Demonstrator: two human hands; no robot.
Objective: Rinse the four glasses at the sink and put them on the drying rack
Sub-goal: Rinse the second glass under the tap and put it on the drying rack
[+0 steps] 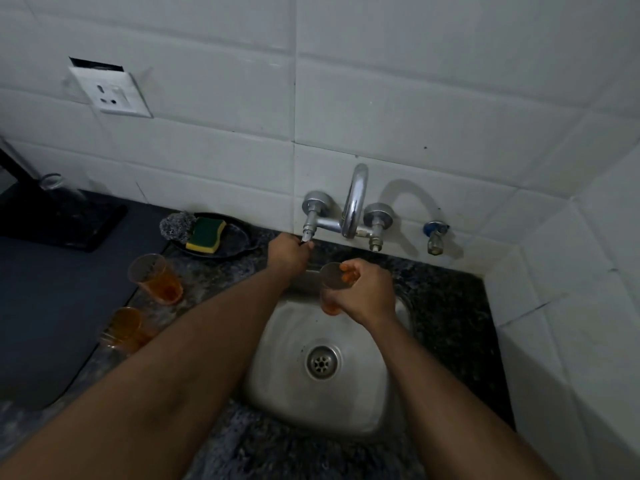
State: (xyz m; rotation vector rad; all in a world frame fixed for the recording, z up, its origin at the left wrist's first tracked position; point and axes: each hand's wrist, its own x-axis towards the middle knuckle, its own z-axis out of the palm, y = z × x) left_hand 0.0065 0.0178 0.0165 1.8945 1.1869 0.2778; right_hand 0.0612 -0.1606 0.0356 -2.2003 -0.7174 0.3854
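We see the right hand (363,292) wrapped around an orange glass (333,289), held over the back of the sink (298,403) and just below the spout of the tap (354,206). The thumb lies along the near side of the glass while the fingertips (348,271) curl over its rim from the far side, so the glass sits inside the curl, its open mouth tipped toward the wall. Its base pokes out under the thumb.

The left hand (289,251) reaches to the left tap handle (308,233), fingers closed round it; the handle's end is mostly hidden behind the knuckles.

To the left of that hand, two more orange glasses stand on the counter (221,282): one glass near the dish (156,278), upright, and a second glass nearer us (126,329), partly covered by the left forearm, so we cannot tell whether it stands or leans. A fourth glass is not something we can make out.

Beyond the left fingers, a dark dish (239,237) holds a sponge (206,234) and a steel scrubber (177,226). The far left edge is dim; a black shape (59,220) there is hard to identify.
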